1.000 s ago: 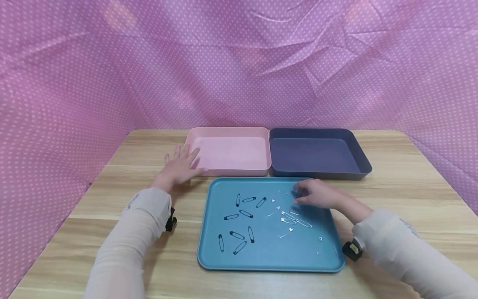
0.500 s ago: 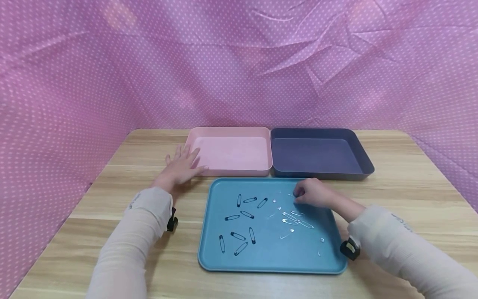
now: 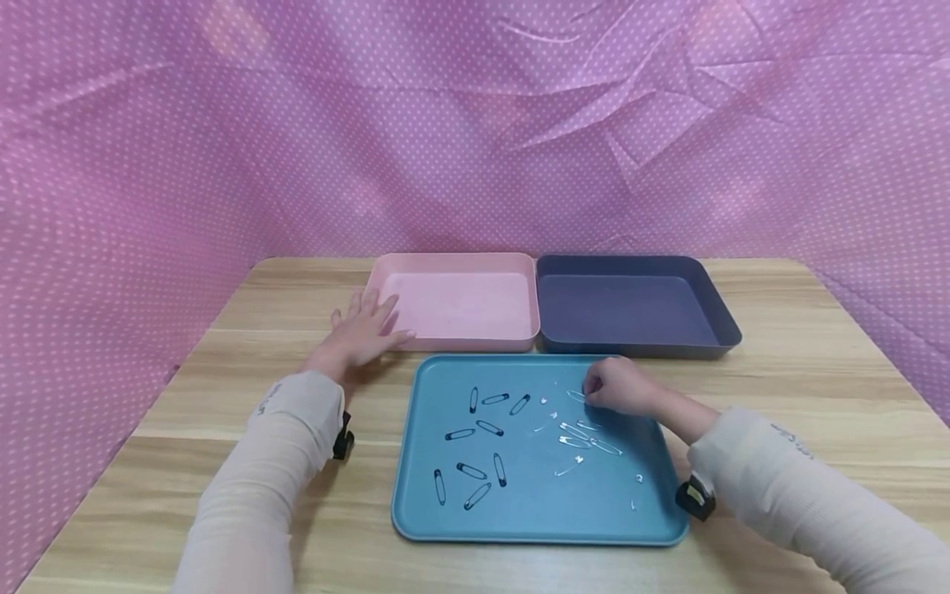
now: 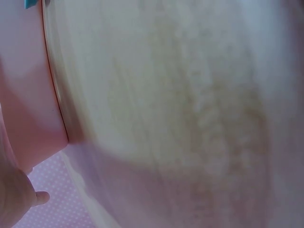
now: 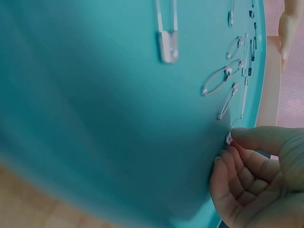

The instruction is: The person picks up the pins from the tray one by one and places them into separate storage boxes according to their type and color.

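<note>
Several black safety pins [image 3: 489, 427] lie spread over the left half of a blue tray [image 3: 534, 513]. Silver safety pins [image 3: 605, 446] lie scattered over its right half, a few overlapping. Near the tray's back right corner, my right hand [image 3: 622, 386] pinches one silver safety pin [image 5: 229, 138] by its head between thumb and index finger, the other fingers curled under. The wire end of that pin points left. My left hand [image 3: 358, 334] rests with spread fingers at the left wall of a pink tray [image 3: 467, 295].
A navy tray [image 3: 631, 305] stands right beside the pink one, both just behind the blue tray. All stand on a wooden table [image 3: 809, 355]. Pink dotted cloth [image 3: 475, 124] hangs behind and at the sides.
The right thumb and fingers have closed together onto a silver safety pin, which now shows more beside the fingertips. My left hand has stayed in place.
</note>
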A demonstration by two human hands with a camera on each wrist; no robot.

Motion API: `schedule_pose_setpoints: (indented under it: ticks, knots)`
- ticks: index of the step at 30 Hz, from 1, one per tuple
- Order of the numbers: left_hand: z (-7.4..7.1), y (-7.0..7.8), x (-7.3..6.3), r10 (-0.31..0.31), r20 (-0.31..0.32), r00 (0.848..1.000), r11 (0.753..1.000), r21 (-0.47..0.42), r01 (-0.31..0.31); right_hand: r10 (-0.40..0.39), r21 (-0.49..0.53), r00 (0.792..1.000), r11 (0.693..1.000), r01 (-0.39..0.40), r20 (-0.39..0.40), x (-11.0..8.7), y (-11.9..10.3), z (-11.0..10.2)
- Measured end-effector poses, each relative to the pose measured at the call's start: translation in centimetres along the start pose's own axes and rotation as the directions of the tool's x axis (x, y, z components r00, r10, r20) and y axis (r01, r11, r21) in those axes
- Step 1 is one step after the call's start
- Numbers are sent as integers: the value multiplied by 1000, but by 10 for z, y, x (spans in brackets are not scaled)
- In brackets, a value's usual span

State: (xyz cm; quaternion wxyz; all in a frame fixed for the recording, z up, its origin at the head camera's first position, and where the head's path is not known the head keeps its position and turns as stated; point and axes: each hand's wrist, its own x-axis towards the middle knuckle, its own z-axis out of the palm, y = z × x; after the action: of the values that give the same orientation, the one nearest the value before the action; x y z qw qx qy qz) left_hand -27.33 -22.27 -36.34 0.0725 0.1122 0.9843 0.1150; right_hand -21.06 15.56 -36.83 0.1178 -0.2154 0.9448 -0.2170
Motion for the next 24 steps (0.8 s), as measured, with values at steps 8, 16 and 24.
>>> schedule_pose_setpoints:
  ticks: [8, 16, 24]
  knots:
    - [4, -1, 0, 2, -4, 1000, 1000, -5, -2, 7, 1, 1000, 1000, -7, -10, -3, -1, 4]
    - [6, -2, 1, 5, -17, 1000, 1000, -2, -5, -54, 72, 999, 996, 54, -7, -6, 5, 3]
    - [7, -2, 0, -3, -31, 1000, 1000, 6, 3, -71, 148, 997, 986, 72, -12, -7, 5, -4]
